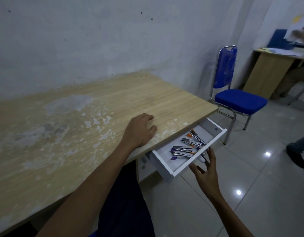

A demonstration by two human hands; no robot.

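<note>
Here the open drawer juts from under the tabletop's near edge by its right corner, its front panel running along that edge. The right hand is nearer, just outside the panel, grip apart and empty. The left hand rests flat above. Metal clips lie inside the drawer, and a blue chair stands well apart.

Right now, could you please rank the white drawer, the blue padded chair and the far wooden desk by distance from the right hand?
1. White drawer, just beside the right hand.
2. Blue padded chair, beyond the drawer.
3. Far wooden desk, back right.
</note>
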